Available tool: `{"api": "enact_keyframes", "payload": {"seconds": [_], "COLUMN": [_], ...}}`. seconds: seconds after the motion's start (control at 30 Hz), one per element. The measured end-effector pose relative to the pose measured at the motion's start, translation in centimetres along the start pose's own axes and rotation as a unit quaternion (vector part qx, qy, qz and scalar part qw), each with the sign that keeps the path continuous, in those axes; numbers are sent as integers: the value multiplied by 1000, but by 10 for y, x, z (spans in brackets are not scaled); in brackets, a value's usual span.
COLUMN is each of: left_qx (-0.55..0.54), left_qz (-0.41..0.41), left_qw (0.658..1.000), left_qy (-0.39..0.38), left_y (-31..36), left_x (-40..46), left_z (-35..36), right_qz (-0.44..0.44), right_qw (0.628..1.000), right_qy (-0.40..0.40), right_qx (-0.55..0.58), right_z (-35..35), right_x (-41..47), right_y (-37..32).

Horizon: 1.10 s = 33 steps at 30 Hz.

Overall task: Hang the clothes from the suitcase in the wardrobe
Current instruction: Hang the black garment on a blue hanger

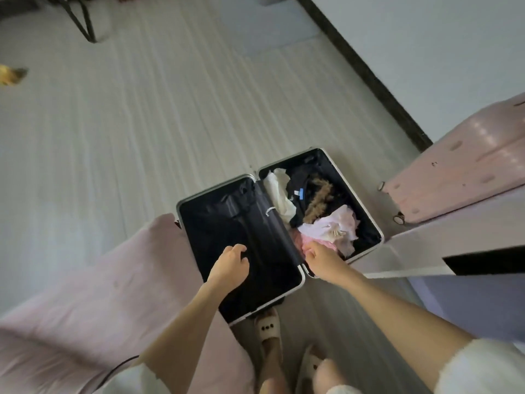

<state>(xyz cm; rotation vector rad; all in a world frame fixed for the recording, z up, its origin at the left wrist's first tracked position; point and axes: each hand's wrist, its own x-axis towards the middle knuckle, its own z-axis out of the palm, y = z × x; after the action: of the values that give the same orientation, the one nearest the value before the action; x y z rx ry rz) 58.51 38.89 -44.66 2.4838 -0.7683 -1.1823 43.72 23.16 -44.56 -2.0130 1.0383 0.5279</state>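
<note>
An open suitcase (pixel 377 231) with a pale rim lies flat on the floor in front of me. Its left half (pixel 216 240) shows only black lining. Its right half holds crumpled clothes: a white garment (pixel 279 191), a black one with a blue tag (pixel 298 183), a brown furry piece (pixel 319 197), a pale pink floral one (pixel 338 228) and a bright pink garment (pixel 305 241) at the near edge. My left hand (pixel 230 265) hovers over the left half, fingers loosely curled, holding nothing. My right hand (pixel 321 258) reaches into the right half and its fingers curl into the bright pink garment.
A pink-covered bed (pixel 85 294) runs along the left, close to the suitcase. A closed pink suitcase (pixel 454 172) stands at the right behind a white panel (pixel 426 245). My slippered feet (pixel 268 328) stand just in front of the suitcase. Pale floor stretches beyond.
</note>
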Motion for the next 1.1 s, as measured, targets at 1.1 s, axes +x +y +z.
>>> {"api": "enact_keyframes", "payload": {"seconds": [1.1], "left_qx": [-25], "left_qz": [-163], "left_qw": [986], "left_qy": [-21], "left_y": [-260], "left_x": [431], "left_z": [269], "right_qz": [-130], "right_qw": [944], "right_qy": [38], "right_qx": [-302], "right_z": [235], "right_x": [485], "right_y": [150]}}
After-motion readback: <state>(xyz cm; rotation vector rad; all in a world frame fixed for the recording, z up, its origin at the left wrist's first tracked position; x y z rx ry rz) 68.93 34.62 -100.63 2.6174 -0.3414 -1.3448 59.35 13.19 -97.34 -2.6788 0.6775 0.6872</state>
